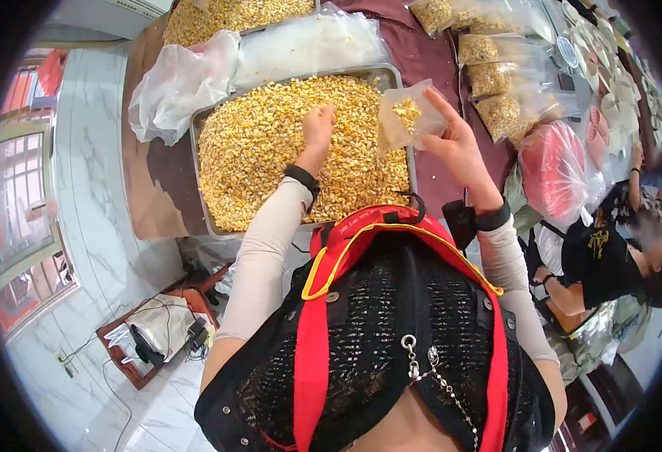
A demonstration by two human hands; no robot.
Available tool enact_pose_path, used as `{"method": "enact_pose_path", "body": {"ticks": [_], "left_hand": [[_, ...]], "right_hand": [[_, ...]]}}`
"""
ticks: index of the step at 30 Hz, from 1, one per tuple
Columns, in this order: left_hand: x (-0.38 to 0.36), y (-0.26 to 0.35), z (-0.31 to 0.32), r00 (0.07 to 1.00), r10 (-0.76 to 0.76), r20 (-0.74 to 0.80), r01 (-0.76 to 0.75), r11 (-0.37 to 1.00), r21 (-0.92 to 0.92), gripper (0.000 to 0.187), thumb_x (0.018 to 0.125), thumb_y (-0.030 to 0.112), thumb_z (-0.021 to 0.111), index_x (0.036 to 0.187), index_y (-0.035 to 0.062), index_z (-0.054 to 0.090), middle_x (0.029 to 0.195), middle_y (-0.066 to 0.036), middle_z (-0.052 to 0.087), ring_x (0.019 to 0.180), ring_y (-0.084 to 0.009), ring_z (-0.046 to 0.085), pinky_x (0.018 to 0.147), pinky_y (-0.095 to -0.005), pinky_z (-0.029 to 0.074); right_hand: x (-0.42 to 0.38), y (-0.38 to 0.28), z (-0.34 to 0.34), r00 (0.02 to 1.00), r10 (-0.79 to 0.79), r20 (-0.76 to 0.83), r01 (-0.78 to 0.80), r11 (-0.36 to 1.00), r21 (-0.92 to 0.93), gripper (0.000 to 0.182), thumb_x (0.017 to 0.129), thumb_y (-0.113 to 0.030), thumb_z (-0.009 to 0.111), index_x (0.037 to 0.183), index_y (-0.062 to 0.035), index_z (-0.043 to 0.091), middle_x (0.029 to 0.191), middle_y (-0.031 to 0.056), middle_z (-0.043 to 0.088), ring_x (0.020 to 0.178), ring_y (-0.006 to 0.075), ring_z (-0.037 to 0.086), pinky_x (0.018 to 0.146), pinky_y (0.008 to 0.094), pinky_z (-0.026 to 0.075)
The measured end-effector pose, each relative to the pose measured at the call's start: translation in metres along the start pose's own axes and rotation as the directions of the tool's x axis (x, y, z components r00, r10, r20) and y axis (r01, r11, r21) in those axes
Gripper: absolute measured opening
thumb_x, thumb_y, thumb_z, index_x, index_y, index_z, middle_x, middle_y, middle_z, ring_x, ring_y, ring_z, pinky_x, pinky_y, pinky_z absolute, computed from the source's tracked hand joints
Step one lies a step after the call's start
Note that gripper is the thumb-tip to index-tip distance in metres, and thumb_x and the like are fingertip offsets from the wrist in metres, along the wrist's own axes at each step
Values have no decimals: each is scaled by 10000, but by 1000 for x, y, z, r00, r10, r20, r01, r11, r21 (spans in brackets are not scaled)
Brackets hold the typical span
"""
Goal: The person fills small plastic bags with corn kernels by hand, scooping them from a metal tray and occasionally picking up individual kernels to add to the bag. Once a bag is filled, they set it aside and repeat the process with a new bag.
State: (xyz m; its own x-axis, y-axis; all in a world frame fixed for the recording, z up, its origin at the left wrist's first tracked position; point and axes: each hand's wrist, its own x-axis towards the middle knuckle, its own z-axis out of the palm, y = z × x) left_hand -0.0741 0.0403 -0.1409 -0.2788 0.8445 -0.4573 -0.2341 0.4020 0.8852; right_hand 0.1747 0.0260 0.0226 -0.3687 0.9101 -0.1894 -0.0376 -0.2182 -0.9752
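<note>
My left hand (319, 134) is closed just over a heap of small yellow dried pieces (259, 154), like chopped corn. Its curled fingers hide whatever they hold. The heap fills a metal tray (194, 169). At the tray's right edge, my right hand (455, 143) grips a small clear plastic bag (392, 142) with thumb and fingers, its index finger stretched along the bag's side. A small amount of the yellow pieces (406, 113) shows inside this bag.
Flat clear bags (308, 49) and a crumpled plastic bag (184, 90) lie behind the tray. Several filled bags (493, 79) stand at the right, near a red bundle in plastic (553, 166). A co-worker in black (606, 241) sits at far right. A wooden stand (157, 331) with cables is lower left.
</note>
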Motion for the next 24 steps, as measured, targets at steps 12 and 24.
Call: {"method": "enact_pose_path", "body": {"ticks": [12, 24], "left_hand": [[-38, -47, -4, 324, 347, 880, -830, -343, 441, 170, 733, 167, 523, 888, 106, 554, 833, -51, 532, 895, -230, 501, 810, -396, 382], [5, 0, -20, 786, 329, 523, -608, 262, 750, 147, 814, 180, 514, 874, 56, 564, 793, -140, 578, 770, -306, 578, 649, -424, 460]], "right_hand": [[-10, -1, -6, 998, 56, -32, -59, 995, -79, 707, 710, 98, 504, 1368, -33, 279, 1093, 27, 519, 880, 65, 512, 740, 189, 428], [-12, 5, 11, 989, 140, 38, -132, 979, -156, 676, 714, 71, 511, 1353, -40, 320, 942, -25, 499, 756, 39, 457, 680, 167, 394]]}}
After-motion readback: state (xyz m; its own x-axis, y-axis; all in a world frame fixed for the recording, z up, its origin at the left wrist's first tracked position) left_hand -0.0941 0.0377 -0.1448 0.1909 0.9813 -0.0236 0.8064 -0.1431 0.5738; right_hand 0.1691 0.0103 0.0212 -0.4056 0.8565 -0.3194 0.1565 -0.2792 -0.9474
